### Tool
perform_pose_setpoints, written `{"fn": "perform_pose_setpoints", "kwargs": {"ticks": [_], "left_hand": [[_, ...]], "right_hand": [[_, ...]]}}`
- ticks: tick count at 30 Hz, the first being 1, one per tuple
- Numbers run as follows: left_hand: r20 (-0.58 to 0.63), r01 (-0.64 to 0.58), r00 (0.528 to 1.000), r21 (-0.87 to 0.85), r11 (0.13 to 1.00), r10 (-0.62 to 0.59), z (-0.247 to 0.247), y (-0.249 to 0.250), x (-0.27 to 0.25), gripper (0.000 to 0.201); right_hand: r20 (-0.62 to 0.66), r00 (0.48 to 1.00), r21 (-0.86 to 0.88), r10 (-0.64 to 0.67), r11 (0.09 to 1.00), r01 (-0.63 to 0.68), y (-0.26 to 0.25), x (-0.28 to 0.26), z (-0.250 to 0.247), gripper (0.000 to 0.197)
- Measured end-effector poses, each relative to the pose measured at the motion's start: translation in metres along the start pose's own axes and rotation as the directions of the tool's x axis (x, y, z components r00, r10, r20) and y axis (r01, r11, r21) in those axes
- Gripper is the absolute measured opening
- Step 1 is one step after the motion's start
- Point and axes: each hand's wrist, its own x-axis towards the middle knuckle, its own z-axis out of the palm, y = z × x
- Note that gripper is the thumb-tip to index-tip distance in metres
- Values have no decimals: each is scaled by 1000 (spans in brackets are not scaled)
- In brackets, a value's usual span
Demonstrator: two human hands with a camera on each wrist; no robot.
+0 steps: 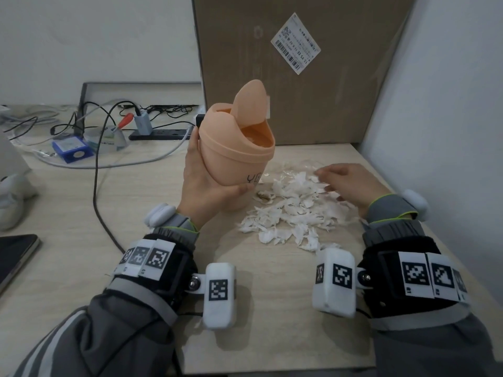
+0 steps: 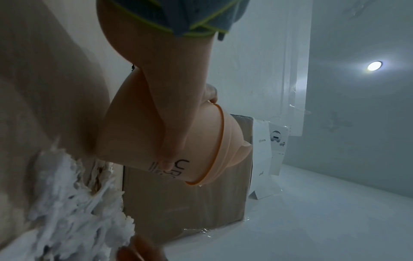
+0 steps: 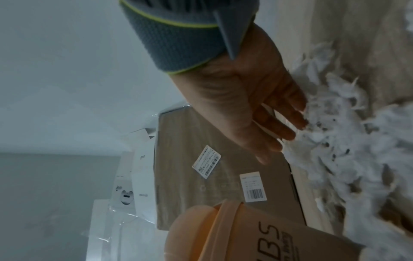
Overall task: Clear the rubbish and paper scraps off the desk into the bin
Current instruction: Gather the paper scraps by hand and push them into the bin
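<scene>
**Clerk:** Item one, the left hand?

**Me:** My left hand (image 1: 206, 186) was wrapped round the body of the peach plastic bin (image 1: 236, 148), with the thumb across its front. The bin leaned over, its base low by the heel of that hand. Its flip lid (image 1: 250, 99) was tipped up, so the mouth was uncovered.

**Clerk:** Any writing on the bin?

**Me:** Black lettering, partly under my thumb. The right wrist view gave "BS" in large capitals. A smaller line below them was too blurred to read.

**Clerk:** Item two, the right hand?

**Me:** My right hand (image 1: 351, 183) gripped nothing. Its fingers were straight and loosely spread, with the tips touching the far side of the paper scraps (image 1: 294, 210).

**Clerk:** Where did the scraps lie?

**Me:** The white torn pieces made one heap on the desk (image 1: 81, 213). The heap ran from my left thumb across to under my right fingertips.

**Clerk:** Other marked goods?

**Me:** A cardboard box (image 1: 299, 63) stood beyond both sets of fingertips. It carried a white shipping label (image 1: 296, 43), stuck on askew, with barcodes and print too small to read. The right wrist view showed a second label (image 3: 253, 187) lower on the box, also barcoded.
</scene>
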Motion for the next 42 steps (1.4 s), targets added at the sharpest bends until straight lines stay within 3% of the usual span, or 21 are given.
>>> {"fn": "perform_pose_setpoints", "kwargs": {"ticks": [3,5,7,10,13,17,19,21,23,24,27,30,32,37,40,42], "left_hand": [[-3,-8,1000,-3,1000,8,0,0,0,141],[-6,-8,1000,-3,1000,7,-1,-1,0,139],[-12,-5,1000,-3,1000,5,-1,-2,0,140],[-27,20,999,-21,1000,-20,-2,-5,1,140],[-31,48,998,-29,998,-49,-2,-8,2,143],[-37,61,997,-36,997,-62,-3,-10,2,144],[-36,65,997,-40,997,-66,-2,-10,2,144],[-38,65,997,-38,997,-66,-2,-10,2,143],[-39,63,997,-41,997,-65,-3,-10,2,142],[-38,62,997,-44,997,-64,-3,-10,2,142],[-34,63,997,-44,997,-64,-3,-9,2,142],[-28,68,997,-31,997,-69,-3,-8,1,141],[-25,68,997,-33,997,-69,-2,-8,1,142],[-22,75,997,-40,996,-75,-4,-7,1,143],[-17,75,997,-37,997,-76,-3,-5,0,142],[-15,78,997,-42,996,-79,-3,-4,0,140]], "right_hand": [[-269,960,-68,72,993,-93,12,7,-19,34],[-283,948,-189,142,961,-201,17,5,-29,41],[-225,946,-261,235,920,-291,26,6,-35,49],[-134,943,-164,305,931,-325,39,10,-31,58],[5,961,22,275,961,-275,38,11,-16,62],[196,968,140,158,972,-187,30,9,7,58],[156,981,261,117,953,-155,29,10,7,48],[18,990,314,137,940,-136,28,10,-2,47],[-95,972,306,216,935,-178,29,10,-13,52],[-87,963,278,256,934,-223,29,9,-18,56],[97,932,115,349,926,-359,32,5,-24,68],[213,889,-64,405,914,-401,32,1,-20,67],[264,892,-42,368,928,-370,31,0,-15,63],[330,935,254,127,942,-217,24,1,-4,54],[321,942,311,96,929,-201,24,-3,-13,57],[381,916,281,127,928,-246,24,-7,-16,63]]}}
